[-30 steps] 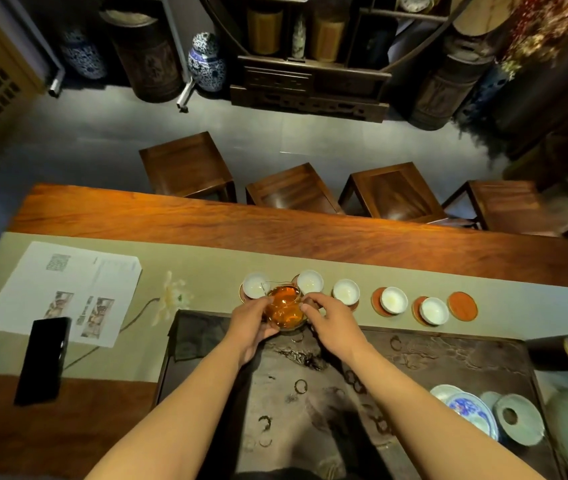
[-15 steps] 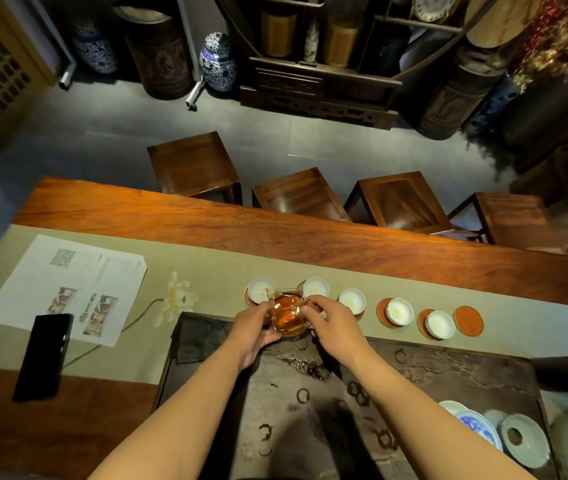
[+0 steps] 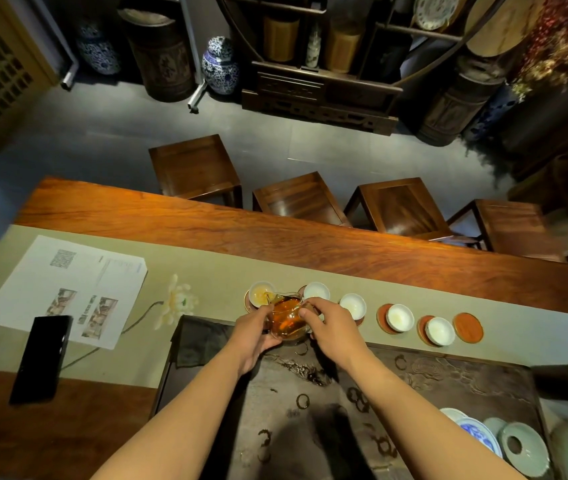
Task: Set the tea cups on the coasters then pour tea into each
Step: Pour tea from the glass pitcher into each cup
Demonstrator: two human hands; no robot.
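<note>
A glass pitcher of amber tea point(image 3: 287, 318) is held between my left hand point(image 3: 253, 332) and my right hand point(image 3: 332, 323). It tilts to the far left, its spout over the leftmost white cup point(image 3: 261, 293), which holds a little pale tea. Several more white cups stand in a row to the right on round red-brown coasters: one point(image 3: 316, 292) just behind my right hand, then another point(image 3: 353, 304), then two further right point(image 3: 400, 317) point(image 3: 441, 330). The last coaster point(image 3: 469, 327) at the right end is bare.
The cups stand on a beige runner point(image 3: 213, 268) along the wooden table. A dark carved tea tray point(image 3: 448, 372) lies under my arms, with a gaiwan, lid and saucers point(image 3: 504, 441) at its right corner. Papers point(image 3: 67, 285), a black phone point(image 3: 41, 356) and a white flower point(image 3: 178, 301) lie left.
The pitcher has tipped further toward the leftmost cup, and tea now shows in that cup. Both hands stay on the pitcher. The view has shifted slightly.
</note>
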